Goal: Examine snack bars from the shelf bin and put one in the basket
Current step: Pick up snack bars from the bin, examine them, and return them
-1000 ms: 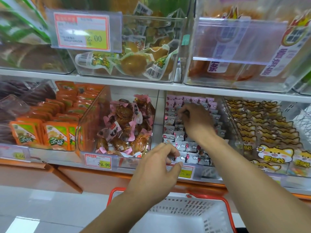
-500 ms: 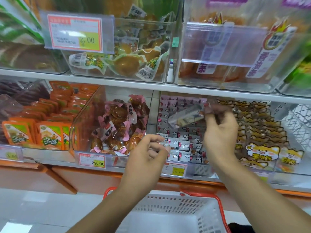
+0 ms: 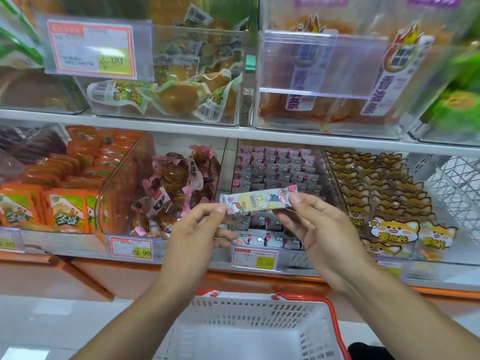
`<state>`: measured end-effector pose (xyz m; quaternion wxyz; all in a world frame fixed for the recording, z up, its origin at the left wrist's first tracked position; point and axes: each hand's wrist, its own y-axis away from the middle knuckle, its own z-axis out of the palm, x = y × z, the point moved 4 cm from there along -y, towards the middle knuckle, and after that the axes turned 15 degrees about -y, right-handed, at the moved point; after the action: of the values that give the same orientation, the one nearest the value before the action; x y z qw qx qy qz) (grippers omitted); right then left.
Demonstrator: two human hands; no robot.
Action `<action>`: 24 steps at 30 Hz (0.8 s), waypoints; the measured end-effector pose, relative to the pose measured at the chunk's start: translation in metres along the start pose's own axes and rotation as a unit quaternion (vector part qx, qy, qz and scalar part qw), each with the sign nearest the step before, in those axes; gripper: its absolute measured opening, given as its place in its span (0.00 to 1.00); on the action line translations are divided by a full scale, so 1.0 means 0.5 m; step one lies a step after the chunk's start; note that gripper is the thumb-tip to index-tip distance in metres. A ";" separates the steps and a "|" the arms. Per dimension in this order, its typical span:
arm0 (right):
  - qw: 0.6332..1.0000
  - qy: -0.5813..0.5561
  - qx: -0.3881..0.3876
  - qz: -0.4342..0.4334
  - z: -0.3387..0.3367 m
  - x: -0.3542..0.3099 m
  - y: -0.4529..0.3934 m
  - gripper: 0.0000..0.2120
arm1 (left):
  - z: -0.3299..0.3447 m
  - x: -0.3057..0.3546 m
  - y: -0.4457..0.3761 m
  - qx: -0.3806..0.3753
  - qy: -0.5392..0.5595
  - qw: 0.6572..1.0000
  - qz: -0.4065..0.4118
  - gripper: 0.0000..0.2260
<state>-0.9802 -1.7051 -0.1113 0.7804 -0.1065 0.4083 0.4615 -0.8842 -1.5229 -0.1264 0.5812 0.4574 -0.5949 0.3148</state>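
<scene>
Both hands holding one bar (image 3: pixel 259 200) lengthwise, up in front of the bin (image 3: pixel 275 175). L hand (image 3: pixel 196 229) is pinching the bar's left end btwn thumb & fingertips; R hand (image 3: pixel 320 227) is pinching the right end the same way, other fingers loosely curled. Bar is sitting roughly level, printed side facing the camera, pale yellow w/ pink ends. Bin behind is packed w/ more pink-white bars in rows, price tag (image 3: pixel 255 258) on its front. Basket (image 3: pixel 249 323) is sitting below the hands, white w/ red rim, nothing visible inside.
</scene>
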 end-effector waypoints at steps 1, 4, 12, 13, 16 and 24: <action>1.000 -0.001 0.000 0.004 -0.002 -0.001 0.001 0.07 | -0.003 -0.003 -0.001 0.011 -0.002 1.000 -0.001 0.06; 1.000 0.001 0.008 0.008 -0.009 -0.003 0.002 0.06 | -0.009 -0.005 -0.002 0.039 -0.043 0.998 0.019 0.06; 0.995 0.084 -0.058 -0.012 -0.012 -0.012 0.008 0.10 | -0.004 0.004 0.001 0.024 -0.003 1.000 -0.003 0.09; 0.990 0.116 -0.084 -0.012 -0.009 -0.012 0.011 0.11 | -0.005 0.004 0.001 0.022 0.001 1.000 -0.008 0.08; 0.969 0.191 -0.157 0.000 0.000 -0.007 0.023 0.16 | 0.001 0.005 0.002 0.016 0.044 0.998 -0.032 0.07; 0.979 0.187 -0.073 -0.045 -0.009 -0.010 0.016 0.11 | 0.002 0.003 -0.002 -0.021 0.179 0.981 -0.077 0.08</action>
<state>-0.9904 -1.7063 -0.1091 0.7006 -0.2656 0.5068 0.4263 -0.8836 -1.5246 -0.1251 0.7103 0.4257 -0.4504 0.3337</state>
